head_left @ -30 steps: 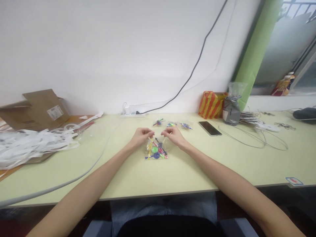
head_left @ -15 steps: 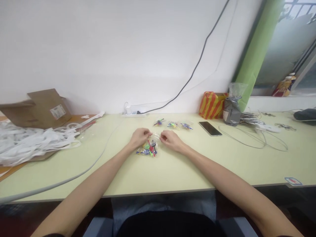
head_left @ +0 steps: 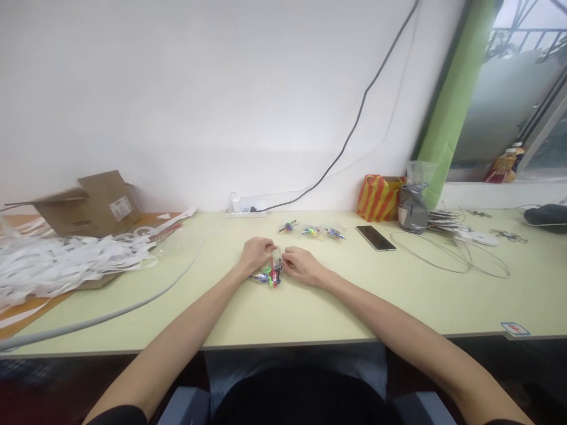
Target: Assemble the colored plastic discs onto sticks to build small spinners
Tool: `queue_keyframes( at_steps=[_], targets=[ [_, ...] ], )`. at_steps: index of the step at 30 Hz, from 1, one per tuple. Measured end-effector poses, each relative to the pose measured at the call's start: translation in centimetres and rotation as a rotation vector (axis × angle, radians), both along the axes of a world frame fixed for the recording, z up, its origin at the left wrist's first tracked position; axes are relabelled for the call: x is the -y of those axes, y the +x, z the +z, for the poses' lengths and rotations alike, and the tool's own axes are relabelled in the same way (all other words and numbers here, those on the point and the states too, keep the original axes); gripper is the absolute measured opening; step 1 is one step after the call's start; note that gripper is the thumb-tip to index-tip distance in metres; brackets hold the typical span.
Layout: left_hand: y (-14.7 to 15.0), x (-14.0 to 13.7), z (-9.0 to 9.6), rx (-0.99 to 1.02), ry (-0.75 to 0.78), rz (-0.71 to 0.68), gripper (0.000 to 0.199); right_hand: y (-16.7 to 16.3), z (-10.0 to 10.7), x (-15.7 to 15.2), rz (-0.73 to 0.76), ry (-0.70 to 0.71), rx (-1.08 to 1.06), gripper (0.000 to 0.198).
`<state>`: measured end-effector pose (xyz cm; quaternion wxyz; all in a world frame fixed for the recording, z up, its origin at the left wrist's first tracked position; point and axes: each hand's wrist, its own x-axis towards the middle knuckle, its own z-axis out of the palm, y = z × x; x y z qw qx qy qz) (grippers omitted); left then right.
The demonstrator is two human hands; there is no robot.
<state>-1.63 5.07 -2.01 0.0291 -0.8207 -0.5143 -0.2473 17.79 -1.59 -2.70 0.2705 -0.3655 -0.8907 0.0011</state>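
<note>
A clear plastic bag of small colourful plastic pieces lies on the table in front of me, its red, green and blue contents showing through. My left hand is closed in a pinch at the bag's upper left edge. At the upper right edge, my right hand also has its fingers closed on the bag. The film between the fingertips is hard to make out. Beyond my hands lie three similar packs: a left one, a middle one and a right one.
A black phone rests right of the packs, near a striped bag and a grey pouch. Loose thin cable curls at the right. White strips and a cardboard box occupy the left. A thick grey cable crosses the table.
My hands have shifted slightly on the bag, and the right hand sits lower and closer to the coloured pieces. The whole view has tilted a little.
</note>
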Motion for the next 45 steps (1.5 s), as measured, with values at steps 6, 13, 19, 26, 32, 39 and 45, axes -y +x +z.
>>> queue_keyframes(
  at_steps=[6, 13, 19, 26, 32, 39, 45],
  targets=[
    [-0.2, -0.1, 0.0, -0.012, 0.03, 0.029, 0.028, 0.6, 0.4, -0.2, -0.028, -0.05, -0.087, 0.02],
    [-0.7, -0.5, -0.3, 0.032, 0.036, 0.039, 0.029, 1.0, 0.3, -0.7, 0.007, -0.131, -0.171, 0.02],
    [-0.8, -0.8, -0.1, 0.089, 0.026, 0.04, 0.029, 1.2, -0.1, -1.0, -0.008, -0.128, -0.201, 0.018],
    [-5.0, -2.4, 0.8, 0.188, -0.003, 0.11, 0.032, 1.5, -0.7, -0.4, -0.031, -0.183, -0.203, 0.017],
    [-6.3, -2.1, 1.0, 0.195, 0.031, 0.083, 0.038, 1.7, 0.1, 0.3, -0.032, -0.201, -0.158, 0.026],
    [-1.6, 0.8, 1.3, 0.099, 0.015, -0.008, 0.036, 1.9, -0.1, 0.0, -0.021, -0.212, -0.157, 0.026],
    [-0.7, 1.8, 0.8, -0.008, -0.011, -0.074, 0.035, 2.0, -0.1, -0.1, -0.002, -0.223, -0.143, 0.027]
  ],
)
